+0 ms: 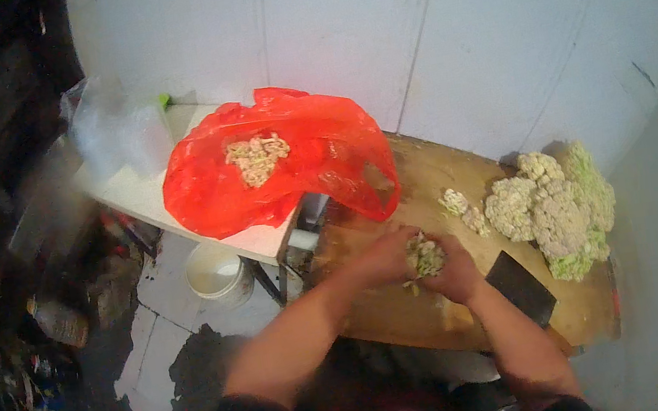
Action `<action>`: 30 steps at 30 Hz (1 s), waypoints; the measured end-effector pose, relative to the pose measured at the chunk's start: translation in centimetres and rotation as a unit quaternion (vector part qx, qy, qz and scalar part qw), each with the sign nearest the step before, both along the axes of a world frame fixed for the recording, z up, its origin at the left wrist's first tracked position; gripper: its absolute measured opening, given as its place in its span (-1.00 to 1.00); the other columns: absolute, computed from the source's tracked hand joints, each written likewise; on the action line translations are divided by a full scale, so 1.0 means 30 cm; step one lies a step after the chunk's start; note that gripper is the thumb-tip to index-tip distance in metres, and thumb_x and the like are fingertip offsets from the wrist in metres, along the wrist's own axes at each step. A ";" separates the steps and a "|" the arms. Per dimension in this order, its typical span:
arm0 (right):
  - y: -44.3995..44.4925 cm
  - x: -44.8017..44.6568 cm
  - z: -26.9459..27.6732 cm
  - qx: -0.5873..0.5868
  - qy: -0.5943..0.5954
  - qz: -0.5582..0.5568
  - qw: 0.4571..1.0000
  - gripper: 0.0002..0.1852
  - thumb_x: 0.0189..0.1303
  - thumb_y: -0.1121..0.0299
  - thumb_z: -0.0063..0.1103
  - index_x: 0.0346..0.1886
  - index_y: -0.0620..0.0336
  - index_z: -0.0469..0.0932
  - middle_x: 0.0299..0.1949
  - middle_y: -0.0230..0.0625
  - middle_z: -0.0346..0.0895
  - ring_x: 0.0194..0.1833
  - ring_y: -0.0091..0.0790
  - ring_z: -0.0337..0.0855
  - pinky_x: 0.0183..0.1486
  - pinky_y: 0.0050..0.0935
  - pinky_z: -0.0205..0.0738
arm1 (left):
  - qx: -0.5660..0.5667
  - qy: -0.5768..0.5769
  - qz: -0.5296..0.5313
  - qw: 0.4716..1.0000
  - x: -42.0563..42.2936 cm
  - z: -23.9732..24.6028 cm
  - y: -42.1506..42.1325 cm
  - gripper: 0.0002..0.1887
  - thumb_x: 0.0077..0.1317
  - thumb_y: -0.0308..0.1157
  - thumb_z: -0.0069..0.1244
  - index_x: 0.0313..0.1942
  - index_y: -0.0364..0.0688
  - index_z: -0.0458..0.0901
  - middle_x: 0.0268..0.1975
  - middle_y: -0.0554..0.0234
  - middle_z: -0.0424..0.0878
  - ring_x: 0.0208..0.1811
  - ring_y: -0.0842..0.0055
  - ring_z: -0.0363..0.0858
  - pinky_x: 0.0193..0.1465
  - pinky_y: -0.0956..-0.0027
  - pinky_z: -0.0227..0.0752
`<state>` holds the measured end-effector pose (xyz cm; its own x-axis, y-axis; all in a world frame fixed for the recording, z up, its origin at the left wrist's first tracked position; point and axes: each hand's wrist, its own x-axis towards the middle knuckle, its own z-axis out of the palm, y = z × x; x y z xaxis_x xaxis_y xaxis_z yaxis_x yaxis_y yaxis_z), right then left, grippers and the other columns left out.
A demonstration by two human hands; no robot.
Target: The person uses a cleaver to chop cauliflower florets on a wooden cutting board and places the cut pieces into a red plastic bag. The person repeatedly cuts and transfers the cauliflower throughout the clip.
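Over the wooden board (376, 307), my left hand (389, 257) and my right hand (453, 270) hold a bunch of cauliflower florets (425, 256) between them. Beside my right hand lies a dark cleaver blade (520, 288), partly behind my forearm. A few loose cauliflower pieces (462, 211) rest on the board beyond my hands. Several large cauliflower heads (553, 210) are heaped at the board's right side. To the left, an open red plastic bag (319, 137) is spread across a white table and the board's edge, with cut florets (258, 157) in it.
A clear plastic bag (120, 134) stands on the white table (140, 202) at the left. Below that table, a white bucket (218, 276) is on the tiled floor. A pale panelled wall (471, 44) runs behind the board and along its right side.
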<state>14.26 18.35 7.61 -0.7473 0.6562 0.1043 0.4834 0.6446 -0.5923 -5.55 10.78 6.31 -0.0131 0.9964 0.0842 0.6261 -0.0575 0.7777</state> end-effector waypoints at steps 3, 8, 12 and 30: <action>0.036 -0.012 0.063 -0.031 0.035 -0.031 0.998 0.03 -0.11 0.30 0.74 0.49 0.20 0.34 0.31 -0.03 0.55 0.28 -0.11 0.63 0.30 -0.23 0.57 | 0.042 -0.072 0.039 0.996 0.005 0.036 0.033 -0.03 -0.10 -0.36 0.46 0.40 -0.23 0.42 0.34 -0.15 0.40 0.38 0.03 0.48 0.44 0.13 0.45; -0.009 -0.124 0.345 -0.074 -0.012 -0.025 0.997 0.02 -0.13 0.30 0.73 0.49 0.12 0.37 0.28 0.02 0.58 0.28 -0.03 0.64 0.32 -0.20 0.53 | 0.037 -0.150 0.105 0.982 -0.060 0.175 0.005 -0.05 -0.10 -0.37 0.48 0.37 -0.32 0.42 0.33 -0.14 0.39 0.35 0.09 0.49 0.43 0.17 0.45; -0.008 -0.335 0.451 -0.055 0.020 0.058 0.997 0.00 -0.10 0.27 0.72 0.48 0.09 0.38 0.23 -0.07 0.65 0.24 -0.15 0.68 0.29 -0.21 0.56 | 0.101 -0.170 0.166 0.966 -0.241 0.323 -0.110 -0.07 -0.08 -0.40 0.44 0.37 -0.35 0.42 0.30 -0.09 0.44 0.32 0.20 0.52 0.40 0.19 0.47; 0.148 -1.279 0.270 -0.136 0.162 0.161 0.964 -0.38 0.45 0.43 0.20 0.51 0.42 0.32 0.39 0.00 0.53 0.26 -0.26 0.65 0.32 -0.32 0.52 | 0.037 -0.109 0.379 0.918 -1.282 0.233 -0.180 -0.39 0.48 -0.48 -0.02 0.49 -0.40 0.28 -0.15 -0.03 0.77 -0.43 0.31 0.73 -0.64 0.23 0.51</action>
<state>-24.13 22.80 15.70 -0.8745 0.4311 0.2223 0.0456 0.5293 -0.8472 -44.03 5.38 13.29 -0.7248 0.6860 0.0640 0.3374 0.2724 0.9011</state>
